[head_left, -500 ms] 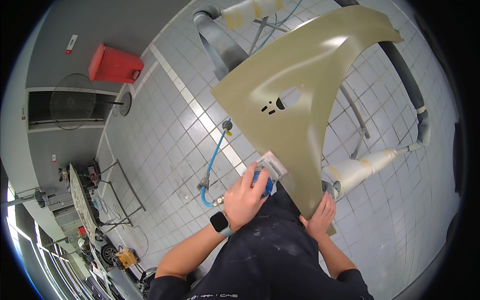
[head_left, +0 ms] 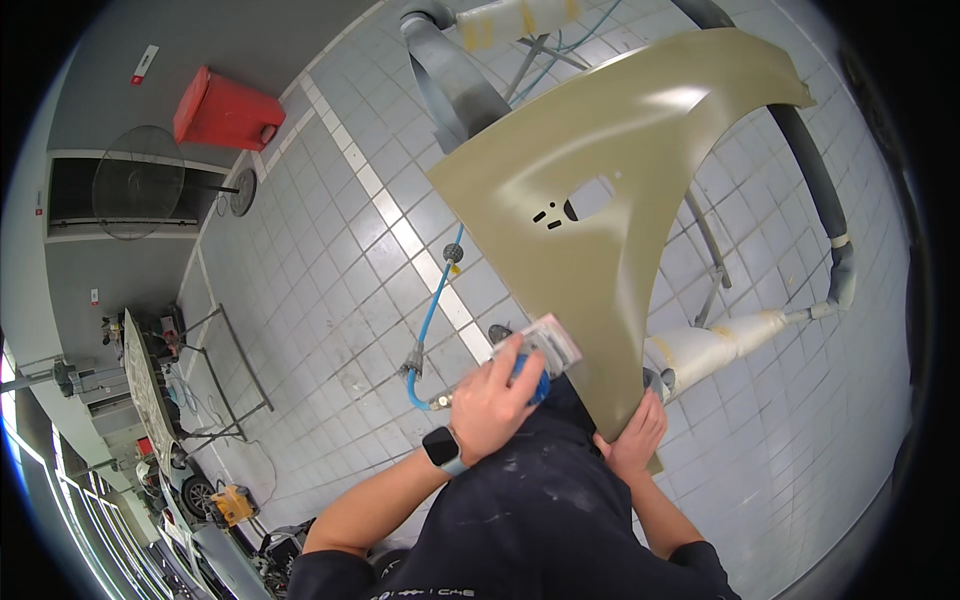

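Note:
My left hand (head_left: 492, 402) is closed round a small air sander (head_left: 534, 378) with a blue body and a pale rectangular pad. The pad (head_left: 554, 343) lies on the left edge of an olive-green car fender (head_left: 570, 275), near its narrow lower end. A blue air hose (head_left: 428, 325) runs to the sander's back end. My right hand (head_left: 635, 438) grips the narrow tip of the fender, fingers along its right edge and thumb on the left. The fender has a large cutout and several small holes in its middle.
A padded stand (head_left: 730, 345) with wrapped arms bears the fender. Beyond, on the left, are a red bin (head_left: 225, 110), a round fan (head_left: 140, 183) and a long work table (head_left: 148, 390). The tiled floor (head_left: 330, 330) lies underneath.
The sander has shifted slightly toward me along the fender's left edge. My right hand keeps its hold on the tip. The whole view has turned a little.

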Action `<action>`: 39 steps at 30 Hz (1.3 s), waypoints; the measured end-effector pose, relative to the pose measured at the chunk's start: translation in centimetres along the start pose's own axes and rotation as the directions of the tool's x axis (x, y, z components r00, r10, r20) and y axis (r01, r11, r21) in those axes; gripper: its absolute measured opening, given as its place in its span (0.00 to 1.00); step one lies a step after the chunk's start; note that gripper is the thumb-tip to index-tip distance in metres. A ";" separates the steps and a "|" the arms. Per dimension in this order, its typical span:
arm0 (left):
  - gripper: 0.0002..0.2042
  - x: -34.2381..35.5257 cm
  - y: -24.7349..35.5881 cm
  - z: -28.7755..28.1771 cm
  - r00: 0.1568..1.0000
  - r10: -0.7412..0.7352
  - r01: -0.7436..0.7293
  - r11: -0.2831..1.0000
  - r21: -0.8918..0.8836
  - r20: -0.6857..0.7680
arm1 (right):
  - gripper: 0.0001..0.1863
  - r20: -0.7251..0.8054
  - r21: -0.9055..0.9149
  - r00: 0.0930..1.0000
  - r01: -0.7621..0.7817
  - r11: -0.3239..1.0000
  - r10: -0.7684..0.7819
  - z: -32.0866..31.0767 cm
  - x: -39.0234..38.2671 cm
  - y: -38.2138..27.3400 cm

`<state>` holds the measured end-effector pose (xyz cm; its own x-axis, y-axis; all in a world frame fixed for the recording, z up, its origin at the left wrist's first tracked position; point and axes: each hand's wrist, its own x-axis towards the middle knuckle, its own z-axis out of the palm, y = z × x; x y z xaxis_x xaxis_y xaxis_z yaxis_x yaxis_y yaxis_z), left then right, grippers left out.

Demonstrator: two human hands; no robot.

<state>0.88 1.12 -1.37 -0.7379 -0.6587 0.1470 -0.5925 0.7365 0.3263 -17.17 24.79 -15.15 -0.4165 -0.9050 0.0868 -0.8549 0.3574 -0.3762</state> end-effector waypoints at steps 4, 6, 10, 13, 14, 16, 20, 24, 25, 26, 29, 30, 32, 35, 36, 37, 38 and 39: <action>0.37 -0.9 0.7 -0.1 0.993 0.099 -0.097 0.995 -0.033 0.062 | 0.66 -0.011 0.007 1.000 0.010 1.000 -0.010 0.4 0.2 -0.2; 0.38 -0.8 0.4 -0.2 0.995 0.079 -0.079 0.997 -0.008 0.063 | 0.66 -0.006 0.015 1.000 0.009 1.000 -0.009 0.7 -0.1 -0.4; 0.35 0.2 -0.8 -0.2 0.998 -0.055 0.055 0.995 0.085 -0.001 | 0.67 -0.003 0.020 1.000 0.006 1.000 -0.006 0.8 -0.2 -0.1; 0.35 -0.4 0.0 -0.6 0.998 -0.039 0.036 0.997 0.072 0.045 | 0.67 0.008 0.025 1.000 -0.023 0.999 0.022 0.6 -0.1 -0.1; 0.35 -0.5 0.3 -0.6 0.999 0.011 -0.013 0.998 0.056 0.040 | 0.68 0.016 0.027 0.999 -0.037 0.999 0.036 0.7 0.0 -0.2; 0.34 -0.6 0.3 -0.6 0.995 0.089 -0.090 0.996 0.011 0.034 | 0.68 0.006 0.027 1.000 -0.021 0.999 0.021 0.8 0.0 -0.2; 0.32 -0.3 -0.3 -0.4 0.996 -0.081 0.079 0.994 0.077 0.022 | 0.69 0.001 0.039 1.000 -0.012 0.999 0.012 0.9 -0.2 -0.1; 0.32 -0.2 0.1 -0.4 0.999 -0.053 0.053 0.998 0.046 0.005 | 0.68 0.014 0.040 1.000 -0.025 0.999 0.025 0.8 -0.2 -0.1; 0.32 -0.3 0.5 -0.4 1.000 -0.015 0.015 1.000 0.015 -0.001 | 0.68 0.011 0.040 1.000 -0.026 0.999 0.026 0.7 -0.1 -0.2; 0.32 -0.2 0.7 -0.4 1.000 -0.010 0.009 1.000 0.015 0.022 | 0.68 0.011 0.039 1.000 -0.028 0.999 0.028 0.7 -0.2 -0.3; 0.32 0.6 0.9 -0.2 0.999 0.022 -0.023 1.000 -0.007 -0.023 | 0.68 0.007 0.035 1.000 -0.027 0.999 0.027 0.7 -0.3 -0.4; 0.32 1.0 0.6 -0.1 1.000 -0.022 0.023 1.000 0.019 -0.018 | 0.68 0.009 0.034 1.000 -0.027 0.999 0.026 0.7 -0.3 -0.4; 0.33 1.6 0.1 0.0 0.994 -0.102 0.103 0.994 0.039 -0.030 | 0.67 0.012 0.034 1.000 -0.023 0.999 0.023 0.7 -0.3 -0.4; 0.34 1.6 0.3 -0.2 0.999 -0.038 0.038 0.999 0.024 -0.006 | 0.67 0.027 0.042 0.999 -0.037 0.998 0.036 0.6 -0.2 -0.3; 0.34 1.3 0.8 -0.3 0.999 -0.025 0.024 1.000 0.012 0.022 | 0.67 0.030 0.033 0.999 -0.034 0.999 0.033 0.5 -0.1 -0.3; 0.35 1.1 1.2 -0.3 0.998 0.042 -0.042 0.999 -0.018 0.044 | 0.67 0.025 0.034 0.999 -0.029 0.999 0.028 0.5 -0.1 -0.3; 0.36 0.9 1.7 -0.3 0.995 0.071 -0.071 0.997 -0.002 0.068 | 0.68 0.021 0.036 0.999 -0.026 0.999 0.026 0.5 -0.1 -0.3; 0.36 0.9 1.6 -0.3 0.995 0.069 -0.070 0.998 0.006 0.072 | 0.68 0.015 0.031 1.000 -0.019 0.999 0.018 0.5 -0.1 -0.3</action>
<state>-0.65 1.63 -0.42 -0.7983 -0.5935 0.1020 -0.5415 0.7815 0.3098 -16.72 24.62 -15.47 -0.4274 -0.9016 0.0661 -0.8367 0.3668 -0.4066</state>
